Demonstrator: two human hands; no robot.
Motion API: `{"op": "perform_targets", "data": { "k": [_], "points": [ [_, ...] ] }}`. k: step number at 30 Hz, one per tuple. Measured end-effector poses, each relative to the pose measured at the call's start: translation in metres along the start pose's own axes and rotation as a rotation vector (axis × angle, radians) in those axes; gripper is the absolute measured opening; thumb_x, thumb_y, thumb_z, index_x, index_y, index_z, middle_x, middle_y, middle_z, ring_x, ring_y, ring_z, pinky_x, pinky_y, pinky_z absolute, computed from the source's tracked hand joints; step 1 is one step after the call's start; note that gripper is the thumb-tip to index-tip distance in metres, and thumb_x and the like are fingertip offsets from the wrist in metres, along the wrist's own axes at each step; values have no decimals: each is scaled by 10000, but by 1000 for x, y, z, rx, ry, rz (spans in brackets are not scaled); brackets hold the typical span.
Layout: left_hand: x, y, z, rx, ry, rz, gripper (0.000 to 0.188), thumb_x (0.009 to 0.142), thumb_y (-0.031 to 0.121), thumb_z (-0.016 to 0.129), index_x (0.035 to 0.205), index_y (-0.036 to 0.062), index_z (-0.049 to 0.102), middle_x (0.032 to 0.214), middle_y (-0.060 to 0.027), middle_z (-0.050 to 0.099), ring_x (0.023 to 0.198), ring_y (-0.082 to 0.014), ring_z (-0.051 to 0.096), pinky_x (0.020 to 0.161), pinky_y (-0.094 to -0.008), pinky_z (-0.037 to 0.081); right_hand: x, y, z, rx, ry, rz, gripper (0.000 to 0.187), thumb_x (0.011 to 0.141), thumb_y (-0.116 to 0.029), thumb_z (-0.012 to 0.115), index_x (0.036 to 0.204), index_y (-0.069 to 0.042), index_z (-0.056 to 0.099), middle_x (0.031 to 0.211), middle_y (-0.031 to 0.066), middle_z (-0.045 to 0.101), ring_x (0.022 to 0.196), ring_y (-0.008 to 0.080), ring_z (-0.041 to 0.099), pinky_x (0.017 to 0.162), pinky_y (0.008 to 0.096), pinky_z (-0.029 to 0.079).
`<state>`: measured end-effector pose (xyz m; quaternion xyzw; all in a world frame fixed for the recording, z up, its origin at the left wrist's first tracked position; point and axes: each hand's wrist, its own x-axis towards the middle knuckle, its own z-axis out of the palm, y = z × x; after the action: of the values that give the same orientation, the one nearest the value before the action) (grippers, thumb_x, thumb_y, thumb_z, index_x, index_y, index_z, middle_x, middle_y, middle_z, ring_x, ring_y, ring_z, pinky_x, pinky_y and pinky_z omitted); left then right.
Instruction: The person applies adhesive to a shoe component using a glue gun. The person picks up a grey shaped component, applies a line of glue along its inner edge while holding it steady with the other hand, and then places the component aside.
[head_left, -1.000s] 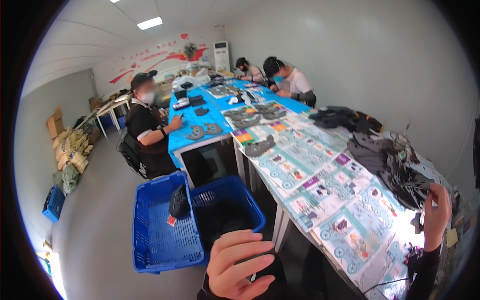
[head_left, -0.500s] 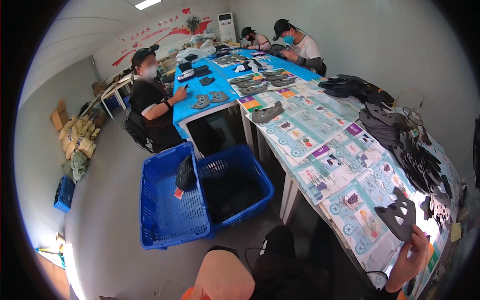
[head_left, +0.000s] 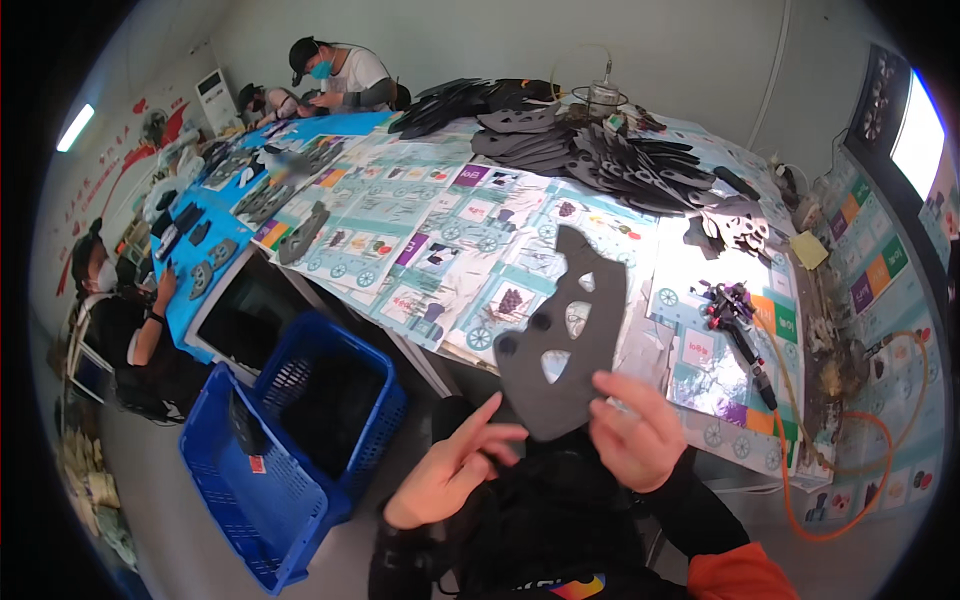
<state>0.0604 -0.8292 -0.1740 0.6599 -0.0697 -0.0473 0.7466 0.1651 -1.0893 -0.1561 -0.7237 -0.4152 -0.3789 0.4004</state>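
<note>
2 hands [head_left: 640,430] prob. touching pc [head_left: 590,365], prev. 1

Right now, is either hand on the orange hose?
No, the orange hose hangs clear of both: the right hand holds a dark grey piece, the left hand beside it.

right grip [head_left: 640,435] on grey cut-out panel [head_left: 597,350], left grip [head_left: 445,475] perhaps touching it, dark pieces [head_left: 635,168] heaped beyond

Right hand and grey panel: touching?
Touching: the head view shows the right hand with fingertips on the lower right edge of the grey panel.
</note>
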Motion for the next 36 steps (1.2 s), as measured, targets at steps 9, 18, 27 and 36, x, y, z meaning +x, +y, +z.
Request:
{"op": "perform_targets", "data": {
  "k": [9, 18, 27, 36],
  "points": [
    [-4, -12, -6, -1031, 307, 507, 239, 1078, 246, 654, 1048, 15, 707, 1050, -121, 748, 1008, -246, 716, 919, -382, 578, 13, -42, 1, 617, -337, 222, 581, 790, -60, 687, 1354, 78, 654, 1407, 305, 656, 1318, 472, 642, 1094, 501, 530],
    [-85, 87, -35, -373, 117, 1253, 111, 1020, 200, 726, 1029, 189, 616, 1697, -64, 458, 1669, -292, 175, 1360, -543, 53, 138, -114, 56, 834, -520, -629, 759, 807, -7, 642, 1534, 138, 481, 1643, 300, 449, 1565, 446, 413, 1280, 535, 353],
    [69, 184, -14, -433, -428, 730, 193, 1129, 216, 490, 1265, 86, 531, 1662, -182, 443, 1571, -298, 374, 1276, -370, 315, 198, -55, -40, 258, 336, -507, 579, 845, -58, 701, 1363, 155, 556, 1359, 344, 611, 1354, 490, 572, 1120, 543, 495],
    [115, 63, -43, -482, -335, 532, 483, 1177, 280, 446, 1586, 25, 481, 1601, -162, 542, 1424, -302, 582, 1240, -439, 448, 129, -30, -304, -474, 1264, 195, 223, 933, -55, 632, 1108, 60, 557, 848, 147, 638, 756, 235, 537, 738, 383, 486]
  ]
}}
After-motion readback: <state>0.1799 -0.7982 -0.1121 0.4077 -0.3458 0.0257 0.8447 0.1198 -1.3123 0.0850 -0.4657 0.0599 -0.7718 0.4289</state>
